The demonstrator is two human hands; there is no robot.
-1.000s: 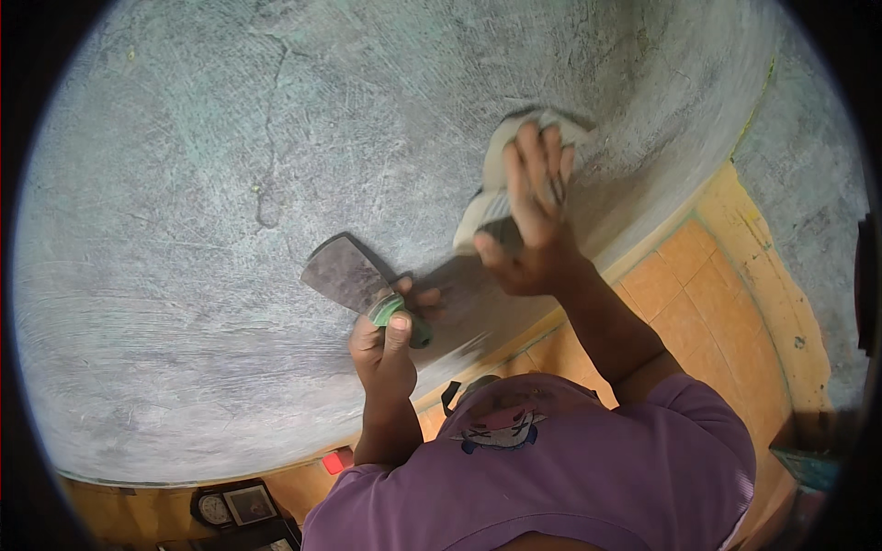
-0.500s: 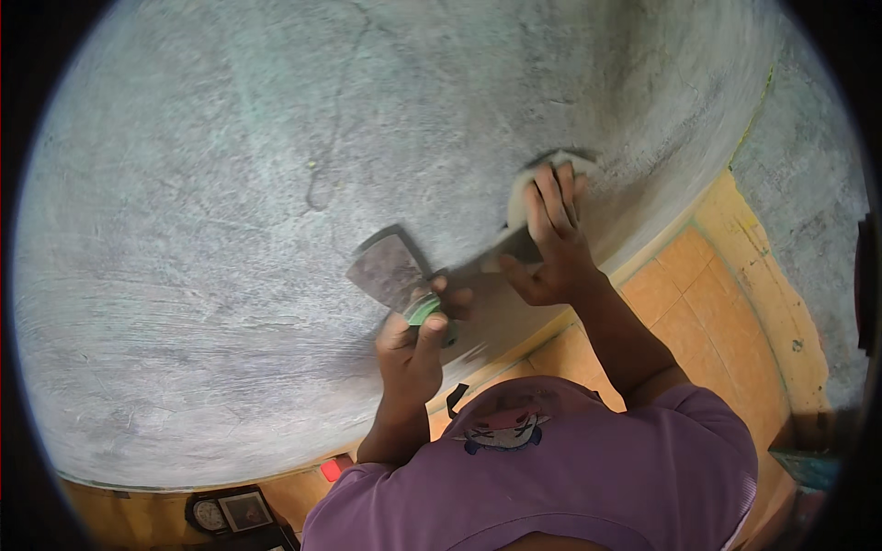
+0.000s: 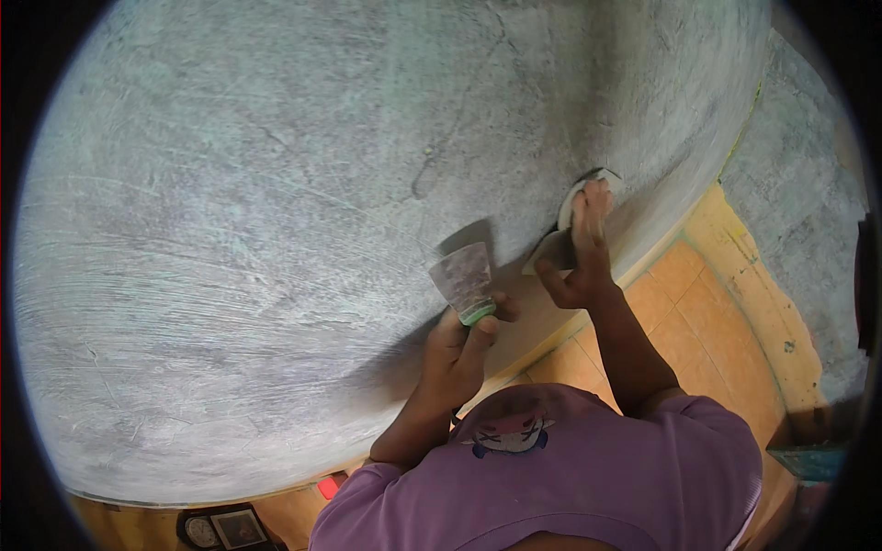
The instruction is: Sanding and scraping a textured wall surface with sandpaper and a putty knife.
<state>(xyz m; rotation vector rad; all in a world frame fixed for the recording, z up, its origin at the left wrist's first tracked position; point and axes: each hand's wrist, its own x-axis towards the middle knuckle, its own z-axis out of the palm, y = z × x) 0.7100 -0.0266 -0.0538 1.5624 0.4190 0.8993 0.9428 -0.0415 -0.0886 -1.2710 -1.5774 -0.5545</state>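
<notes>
A putty knife with a broad, smeared blade and a green handle is held by my left hand, thumb and fingers closed round the grip. Its blade points up, close to the wall, and casts a shadow there. Whether it touches cannot be told. Further right, my right hand presses a pale sheet with a dark face, which looks like sandpaper, against the wall. The fingers lie over the sheet and the thumb sits by its lower dark flap. The wall is grey, with scratches and greenish patches.
Orange floor tiles run below the wall, bordered by a yellow band. A teal box-like object is at the lower right. At the lower left are a dark frame with a dial and a small red object.
Both hands appear further right in the picture, and the view of the wall has shifted too. The putty knife's blade has turned more upright. Each hand keeps its hold.
</notes>
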